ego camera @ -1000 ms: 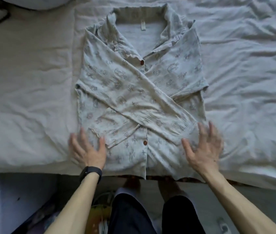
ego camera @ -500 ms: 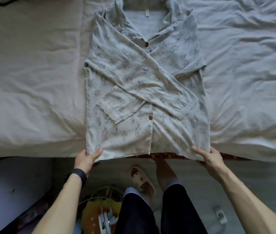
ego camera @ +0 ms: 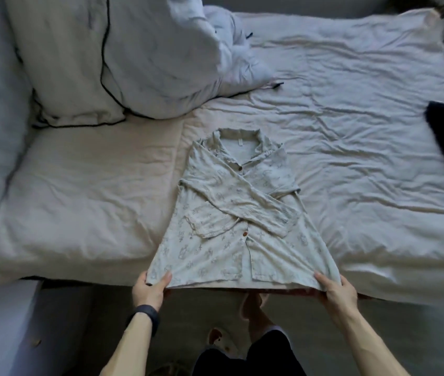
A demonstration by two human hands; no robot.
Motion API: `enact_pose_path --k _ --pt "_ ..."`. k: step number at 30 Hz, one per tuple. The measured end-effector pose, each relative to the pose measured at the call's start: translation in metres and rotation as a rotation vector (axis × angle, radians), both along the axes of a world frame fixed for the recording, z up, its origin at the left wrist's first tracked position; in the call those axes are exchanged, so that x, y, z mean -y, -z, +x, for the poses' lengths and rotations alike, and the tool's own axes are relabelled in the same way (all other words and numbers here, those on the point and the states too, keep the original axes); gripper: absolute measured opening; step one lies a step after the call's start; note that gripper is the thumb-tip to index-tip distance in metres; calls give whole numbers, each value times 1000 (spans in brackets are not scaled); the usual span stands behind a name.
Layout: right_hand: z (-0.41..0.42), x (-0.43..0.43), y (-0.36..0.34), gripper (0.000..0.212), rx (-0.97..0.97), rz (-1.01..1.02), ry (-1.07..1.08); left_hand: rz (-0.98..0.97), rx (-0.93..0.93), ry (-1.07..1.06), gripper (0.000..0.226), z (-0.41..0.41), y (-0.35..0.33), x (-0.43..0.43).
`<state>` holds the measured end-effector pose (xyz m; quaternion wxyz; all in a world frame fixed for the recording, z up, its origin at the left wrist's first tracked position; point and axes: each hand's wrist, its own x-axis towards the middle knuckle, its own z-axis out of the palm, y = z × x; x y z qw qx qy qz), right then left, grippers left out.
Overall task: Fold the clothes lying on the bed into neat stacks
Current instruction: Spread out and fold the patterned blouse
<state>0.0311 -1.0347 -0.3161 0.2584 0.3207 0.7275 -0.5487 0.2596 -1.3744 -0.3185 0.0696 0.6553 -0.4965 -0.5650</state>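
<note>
On the bed [ego camera: 351, 147], our left hand [ego camera: 149, 290] and right hand [ego camera: 337, 291] each pinch a hem corner of the pajama shirt [ego camera: 237, 213]; we should next carry the hem away from us to the collar.

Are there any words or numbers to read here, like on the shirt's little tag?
None can be read.
The shirt has a tag inside its collar, too small and blurred to read.
The wristband on the left wrist shows no writing.

You face a wide bed [ego camera: 79, 267] under a rumpled pale sheet [ego camera: 364, 145], pillows [ego camera: 66, 63] heaped at its far left; dim, cool light falls across it, and the grey floor [ego camera: 202, 302] below may be carpet
</note>
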Motion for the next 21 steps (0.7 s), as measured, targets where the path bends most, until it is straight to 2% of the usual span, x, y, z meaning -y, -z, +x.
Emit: enact_pose_path --k 3,5,9,13,17,21 --pt "16 -25 -17 24 -6 17 -30 37 51 -19 36 28 -20 -13" --pt "33 -38 -26 34 2 29 -51 76 90 -24 33 50 -26 -25" --pt "78 -49 -48 17 18 -16 20 139 91 -61 28 88 -28 -56" --pt "103 -54 -57 15 65 -80 119 129 75 -82 37 109 -19 -66" --pt "103 -50 -59 16 91 -115 145 108 20 -80 37 100 -20 -54" --pt "86 -35 -62 21 87 -157 157 13 30 37 35 67 -47 -49"
